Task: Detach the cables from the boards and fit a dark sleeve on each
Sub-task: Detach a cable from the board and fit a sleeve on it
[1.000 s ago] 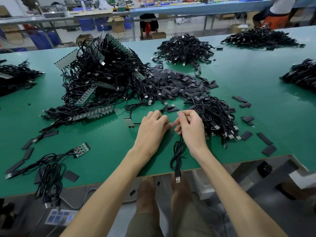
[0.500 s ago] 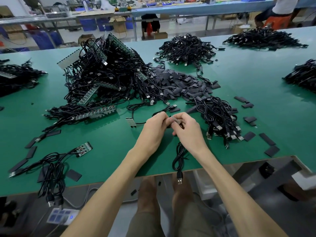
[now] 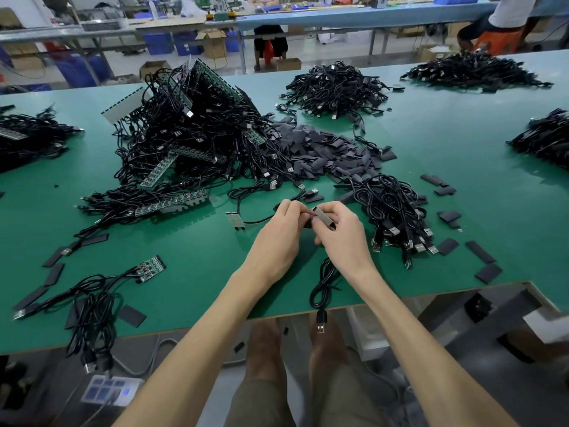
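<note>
Just below the centre of the frame, both hands meet above the green table [image 3: 462, 186]. The right hand [image 3: 343, 238] pinches a sleeve [image 3: 323, 217] between thumb and curled fingers, the sleeve tilted up toward the left. The left hand [image 3: 277, 238] has its fingers curled too, its fingertips pinched on the cable [image 3: 323, 283] end right at the sleeve's mouth; the joint itself is mostly hidden by the fingers. From under the right hand the cable drops toward the lower edge of the table, loops once, and its plug [image 3: 321, 327] hangs just over the edge.

Right of the hands lies a cable heap [image 3: 394, 211], with loose sleeves scattered around it. Above the hands sits a sleeve pile [image 3: 317, 149], and at upper left a tall tangle [image 3: 191, 134] of cables and boards. A small board [image 3: 151, 268] with cables attached lies at lower left, and below it, off the table, a power strip [image 3: 107, 392].
</note>
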`<action>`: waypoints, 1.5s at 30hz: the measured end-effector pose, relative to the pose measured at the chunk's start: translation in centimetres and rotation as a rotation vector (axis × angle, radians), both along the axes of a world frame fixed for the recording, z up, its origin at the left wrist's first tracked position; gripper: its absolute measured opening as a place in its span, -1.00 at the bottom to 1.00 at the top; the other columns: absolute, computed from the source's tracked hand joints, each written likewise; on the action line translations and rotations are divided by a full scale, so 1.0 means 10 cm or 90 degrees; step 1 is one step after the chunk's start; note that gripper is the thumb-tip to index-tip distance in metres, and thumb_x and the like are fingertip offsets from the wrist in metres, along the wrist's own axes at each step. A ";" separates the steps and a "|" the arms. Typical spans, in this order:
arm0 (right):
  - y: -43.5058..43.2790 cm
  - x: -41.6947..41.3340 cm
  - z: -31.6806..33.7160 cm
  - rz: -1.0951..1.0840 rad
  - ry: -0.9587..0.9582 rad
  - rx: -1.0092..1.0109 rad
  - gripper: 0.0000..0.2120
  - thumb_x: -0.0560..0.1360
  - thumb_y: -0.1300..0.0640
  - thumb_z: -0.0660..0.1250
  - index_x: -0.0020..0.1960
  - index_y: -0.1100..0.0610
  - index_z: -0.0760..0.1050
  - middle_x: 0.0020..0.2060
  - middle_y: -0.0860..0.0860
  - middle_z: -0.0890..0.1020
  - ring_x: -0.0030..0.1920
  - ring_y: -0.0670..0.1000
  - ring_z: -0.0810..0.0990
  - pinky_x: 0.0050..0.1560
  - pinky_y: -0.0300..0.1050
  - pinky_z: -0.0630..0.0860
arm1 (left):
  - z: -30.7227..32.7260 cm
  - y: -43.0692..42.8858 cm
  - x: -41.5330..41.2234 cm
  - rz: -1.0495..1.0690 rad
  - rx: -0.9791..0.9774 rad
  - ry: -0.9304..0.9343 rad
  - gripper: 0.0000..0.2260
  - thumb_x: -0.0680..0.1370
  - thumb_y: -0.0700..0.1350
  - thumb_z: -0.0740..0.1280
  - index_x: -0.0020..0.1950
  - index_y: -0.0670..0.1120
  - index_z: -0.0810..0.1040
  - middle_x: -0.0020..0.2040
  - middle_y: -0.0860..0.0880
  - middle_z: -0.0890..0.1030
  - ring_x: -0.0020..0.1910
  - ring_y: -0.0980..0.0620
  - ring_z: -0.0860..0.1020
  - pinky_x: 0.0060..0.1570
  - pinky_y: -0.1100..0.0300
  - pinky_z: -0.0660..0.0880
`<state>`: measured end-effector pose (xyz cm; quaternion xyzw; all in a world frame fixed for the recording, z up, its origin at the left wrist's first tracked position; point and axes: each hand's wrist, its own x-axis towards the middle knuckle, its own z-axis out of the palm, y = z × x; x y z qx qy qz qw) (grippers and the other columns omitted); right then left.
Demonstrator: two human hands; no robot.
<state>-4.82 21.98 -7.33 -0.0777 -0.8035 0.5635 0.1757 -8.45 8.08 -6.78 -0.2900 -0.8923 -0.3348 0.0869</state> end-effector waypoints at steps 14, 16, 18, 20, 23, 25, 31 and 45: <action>0.02 -0.01 -0.02 -0.042 -0.004 0.012 -0.93 0.60 0.15 0.36 0.02 -0.01 0.54 -0.11 -0.11 0.67 -0.09 -0.14 0.65 -0.23 -0.37 0.52 | 0.05 -0.02 0.05 0.031 -0.110 0.167 -0.75 0.64 -0.05 0.36 0.29 -0.09 0.63 0.03 -0.09 0.57 -0.04 -0.14 0.53 0.02 -0.03 0.45; 0.01 0.00 -0.01 -0.047 -0.005 0.001 -0.93 0.58 0.12 0.38 0.02 -0.01 0.52 -0.11 -0.09 0.68 -0.08 -0.11 0.64 -0.22 -0.33 0.50 | 0.05 -0.02 0.06 0.045 -0.098 0.177 -0.80 0.62 -0.06 0.38 0.19 -0.11 0.67 -0.01 -0.10 0.59 -0.07 -0.17 0.54 -0.01 -0.05 0.45; 0.01 0.01 0.01 -0.062 0.000 -0.007 -0.89 0.57 0.08 0.40 0.03 0.00 0.47 -0.10 -0.07 0.66 -0.08 -0.11 0.61 -0.23 -0.36 0.46 | 0.04 -0.03 0.05 0.065 -0.079 0.156 -0.84 0.61 -0.08 0.40 0.12 -0.11 0.68 -0.02 -0.09 0.59 -0.07 -0.18 0.54 -0.03 -0.04 0.47; 0.00 0.00 0.02 -0.069 0.012 -0.007 -0.86 0.61 0.06 0.36 0.06 0.04 0.41 -0.08 -0.03 0.64 -0.12 -0.14 0.58 -0.24 -0.41 0.42 | 0.02 -0.04 0.03 0.086 -0.033 0.112 -0.90 0.59 -0.13 0.42 0.07 -0.11 0.68 -0.03 -0.05 0.58 -0.08 -0.10 0.57 -0.07 -0.04 0.53; -0.03 -0.04 0.03 -0.052 0.017 0.021 -0.88 0.68 0.08 0.25 0.10 0.08 0.33 0.01 0.05 0.60 -0.12 -0.04 0.52 -0.25 -0.40 0.36 | 0.00 -0.06 -0.01 0.093 0.085 0.031 -0.91 0.60 -0.26 0.38 0.01 -0.14 0.69 -0.04 -0.02 0.57 -0.10 0.13 0.66 -0.04 -0.01 0.60; -0.04 -0.05 0.03 -0.031 0.019 0.033 -0.87 0.69 0.10 0.24 0.12 0.08 0.29 0.09 0.05 0.52 -0.01 -0.01 0.48 -0.19 -0.48 0.34 | 0.00 -0.07 -0.02 0.097 0.142 -0.004 -0.86 0.62 -0.29 0.35 0.02 -0.17 0.71 -0.05 -0.04 0.57 -0.09 0.19 0.66 -0.03 -0.02 0.61; -0.04 -0.06 0.03 0.029 0.015 0.011 -0.88 0.70 0.09 0.23 0.16 0.07 0.31 0.16 0.05 0.45 0.07 -0.22 0.44 -0.07 -0.56 0.31 | 0.05 -0.09 -0.01 0.118 0.234 -0.030 -0.81 0.61 -0.35 0.32 0.04 -0.21 0.73 -0.11 -0.01 0.60 -0.27 0.36 0.58 -0.16 0.25 0.56; 0.00 0.00 0.05 0.028 0.044 -0.131 -0.95 0.54 0.16 0.49 -0.03 0.10 0.63 -0.29 -0.06 0.68 -0.26 -0.07 0.69 -0.30 -0.23 0.53 | 0.05 -0.11 -0.02 0.100 0.237 0.025 -0.80 0.57 -0.44 0.34 0.08 -0.27 0.71 -0.13 0.00 0.59 -0.33 0.34 0.57 -0.21 0.47 0.47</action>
